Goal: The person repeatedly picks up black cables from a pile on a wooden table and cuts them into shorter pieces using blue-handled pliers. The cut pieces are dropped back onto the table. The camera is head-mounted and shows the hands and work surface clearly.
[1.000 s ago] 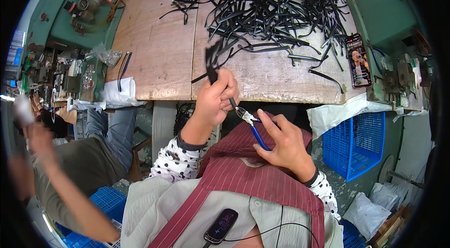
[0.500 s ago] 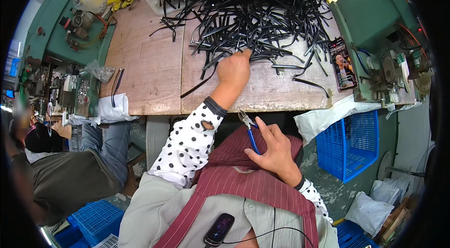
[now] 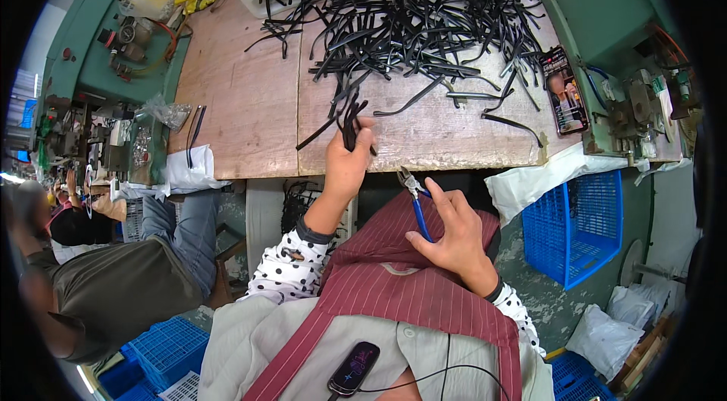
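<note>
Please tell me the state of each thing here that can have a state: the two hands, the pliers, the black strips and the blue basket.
Left hand: closed on a small bunch of black strips at the bench edge.
Right hand: closed on the pliers, held over the lap.
Blue-handled pliers: held, tip pointing up.
Held black strips: gripped, ends sticking up.
Pile of black strips: loose and tangled on the wooden bench.
Blue basket: on the floor, contents not visible.
</note>
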Motion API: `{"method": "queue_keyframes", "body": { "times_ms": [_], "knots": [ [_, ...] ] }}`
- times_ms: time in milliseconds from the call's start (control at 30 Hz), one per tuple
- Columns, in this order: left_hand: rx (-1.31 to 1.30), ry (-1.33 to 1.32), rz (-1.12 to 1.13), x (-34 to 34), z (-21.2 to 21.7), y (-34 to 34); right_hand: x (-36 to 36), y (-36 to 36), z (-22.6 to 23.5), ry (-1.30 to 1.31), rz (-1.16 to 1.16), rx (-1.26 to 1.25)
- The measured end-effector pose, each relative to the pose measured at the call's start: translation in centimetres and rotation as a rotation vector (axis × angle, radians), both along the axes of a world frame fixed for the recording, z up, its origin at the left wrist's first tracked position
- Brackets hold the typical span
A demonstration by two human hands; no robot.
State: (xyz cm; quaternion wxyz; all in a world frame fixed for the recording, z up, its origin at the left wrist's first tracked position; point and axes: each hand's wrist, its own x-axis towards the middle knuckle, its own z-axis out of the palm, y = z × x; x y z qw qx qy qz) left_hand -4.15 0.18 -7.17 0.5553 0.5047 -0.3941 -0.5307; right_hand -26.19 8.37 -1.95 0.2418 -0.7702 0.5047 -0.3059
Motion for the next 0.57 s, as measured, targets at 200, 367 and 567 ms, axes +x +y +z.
{"method": "queue_keyframes", "body": {
  "times_ms": [200, 367, 567],
  "knots": [
    [-0.057, 0.567, -0.178, -0.8, 5.1, 1.3, 0.7, -0.1, 1.5, -0.019, 0.029, 0.012],
    [-0.238, 0.484, -0.154, -1.5, 6.5, 1.9, 0.8, -0.2, 2.3, -0.035, 0.059, 0.044],
    [-0.37, 0.449, -0.123, -2.3, 6.0, 2.7, 0.9, -0.2, 2.2, -0.086, 0.045, 0.055]
  ]
}}
